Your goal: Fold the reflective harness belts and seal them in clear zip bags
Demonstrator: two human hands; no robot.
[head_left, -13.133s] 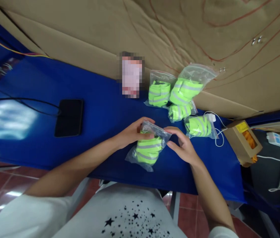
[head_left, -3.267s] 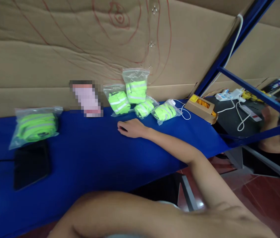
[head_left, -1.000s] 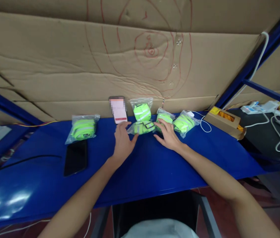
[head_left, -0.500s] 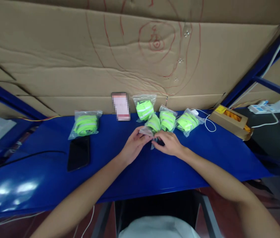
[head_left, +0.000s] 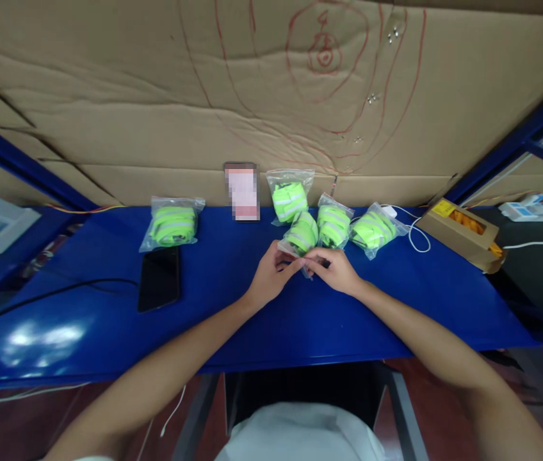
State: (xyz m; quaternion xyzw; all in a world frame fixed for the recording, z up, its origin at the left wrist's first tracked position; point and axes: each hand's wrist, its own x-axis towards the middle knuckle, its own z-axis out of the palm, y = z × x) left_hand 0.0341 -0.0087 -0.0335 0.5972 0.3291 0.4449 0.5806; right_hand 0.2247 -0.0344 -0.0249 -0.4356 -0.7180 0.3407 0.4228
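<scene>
Between my hands lies a clear plastic bag [head_left: 302, 233] with a rolled neon-green strap that has pale reflective stripes. My left hand [head_left: 273, 272] pinches the near edge of this bag, thumb against fingers. From the other side my right hand [head_left: 333, 269] grips the same edge, its fingertips meeting those of the left. A bit of clear plastic hangs below the fingertips. Close behind are similar bags: one at the back [head_left: 289, 200], one just right of the held bag [head_left: 333, 223], and one farther right [head_left: 374, 229]. Another such bag [head_left: 173, 224] sits off to the left.
A black phone [head_left: 159, 278] lies left on the blue table [head_left: 271, 342]. A second phone [head_left: 243, 193], its screen blurred, leans against the cardboard wall [head_left: 122, 121]. At right are a cardboard box [head_left: 463, 234] with orange contents and a white cable [head_left: 413, 240].
My left thumb has closed in toward the right fingertips, and both hands now pinch the bag's edge together. The whole view has shifted slightly; the other bags stay put.
</scene>
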